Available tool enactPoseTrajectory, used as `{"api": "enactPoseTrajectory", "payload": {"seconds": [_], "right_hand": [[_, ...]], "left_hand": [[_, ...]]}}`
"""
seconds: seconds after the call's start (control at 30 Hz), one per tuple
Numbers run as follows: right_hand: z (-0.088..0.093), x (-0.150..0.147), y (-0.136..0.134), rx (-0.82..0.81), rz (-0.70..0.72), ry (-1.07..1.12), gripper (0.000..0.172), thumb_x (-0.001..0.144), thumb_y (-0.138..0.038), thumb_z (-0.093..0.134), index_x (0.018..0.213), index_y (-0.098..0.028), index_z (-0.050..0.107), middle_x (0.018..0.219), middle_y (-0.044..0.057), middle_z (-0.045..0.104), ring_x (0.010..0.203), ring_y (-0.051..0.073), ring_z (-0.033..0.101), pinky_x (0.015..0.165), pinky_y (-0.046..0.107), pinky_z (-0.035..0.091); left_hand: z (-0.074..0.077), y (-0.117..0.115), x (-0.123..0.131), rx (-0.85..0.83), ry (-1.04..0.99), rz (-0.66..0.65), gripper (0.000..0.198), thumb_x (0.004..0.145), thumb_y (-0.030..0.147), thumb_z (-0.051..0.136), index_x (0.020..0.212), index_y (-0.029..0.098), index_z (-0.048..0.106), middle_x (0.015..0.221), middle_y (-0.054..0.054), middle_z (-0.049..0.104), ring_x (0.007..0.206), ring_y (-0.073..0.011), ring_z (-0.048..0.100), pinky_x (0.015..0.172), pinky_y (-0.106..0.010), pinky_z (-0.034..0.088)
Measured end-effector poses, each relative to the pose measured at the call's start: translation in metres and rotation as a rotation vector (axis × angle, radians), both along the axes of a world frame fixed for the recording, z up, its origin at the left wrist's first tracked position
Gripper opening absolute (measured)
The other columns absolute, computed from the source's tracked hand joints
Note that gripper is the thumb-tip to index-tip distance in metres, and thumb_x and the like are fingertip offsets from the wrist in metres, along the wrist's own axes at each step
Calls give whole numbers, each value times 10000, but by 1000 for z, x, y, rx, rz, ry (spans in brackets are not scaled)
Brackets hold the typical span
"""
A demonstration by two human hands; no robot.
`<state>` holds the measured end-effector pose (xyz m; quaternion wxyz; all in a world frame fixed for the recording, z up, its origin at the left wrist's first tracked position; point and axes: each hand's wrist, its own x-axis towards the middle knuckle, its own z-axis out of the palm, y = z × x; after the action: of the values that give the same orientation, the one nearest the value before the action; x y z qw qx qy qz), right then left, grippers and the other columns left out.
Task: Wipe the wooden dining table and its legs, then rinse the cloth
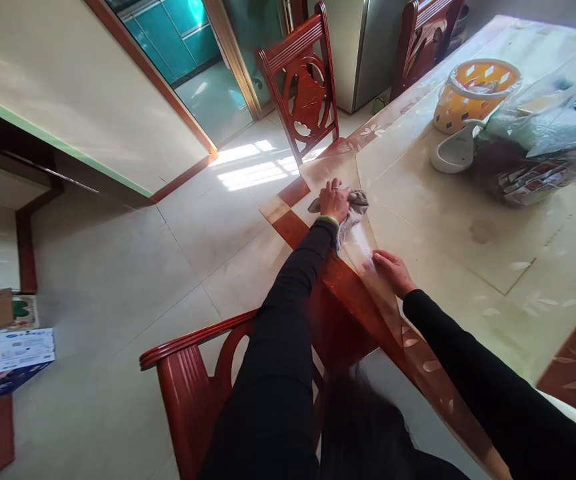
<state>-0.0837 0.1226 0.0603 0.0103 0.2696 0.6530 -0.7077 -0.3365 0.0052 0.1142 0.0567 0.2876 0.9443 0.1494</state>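
Note:
My left hand point(333, 199) is closed on a grey cloth point(355, 208) and presses it onto the red wooden edge of the dining table point(443, 220), near its corner. My right hand point(391, 270) lies with fingers stretched out on the clear plastic cover point(368, 250), which is folded back from the table edge, and holds it down. Both arms wear black sleeves. The exposed red wood strip point(348, 293) runs from the cloth toward me.
A yellow and white jug point(471, 100) and a plastic bag of packets point(543, 153) stand at the far right of the table. Red wooden chairs stand beyond the corner point(303, 80), at the far side point(425, 33) and right below me point(193, 380). Cardboard boxes point(3, 353) lie on the tiled floor at left.

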Motion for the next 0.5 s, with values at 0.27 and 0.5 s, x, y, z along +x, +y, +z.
{"api": "enactPoseTrajectory", "payload": {"seconds": [0.27, 0.5], "right_hand": [[-1, 4, 2, -18, -9, -58, 660, 730, -866, 937, 956, -257, 819, 882, 30, 770, 836, 223, 650, 801, 375, 554], [-6, 3, 2, 13, -12, -42, 690, 736, -895, 930, 939, -244, 825, 886, 31, 763, 861, 220, 642, 830, 372, 562]], "left_hand": [[-7, 16, -70, 68, -7, 240, 409, 1219, 246, 528, 1521, 209, 802, 1771, -184, 601, 1650, -376, 480, 1358, -572, 481], [-9, 26, -97, 166, -117, 373, 492, 1262, 489, 489, 1541, 225, 797, 1648, -217, 683, 1692, -402, 443, 1383, -600, 431]]}}
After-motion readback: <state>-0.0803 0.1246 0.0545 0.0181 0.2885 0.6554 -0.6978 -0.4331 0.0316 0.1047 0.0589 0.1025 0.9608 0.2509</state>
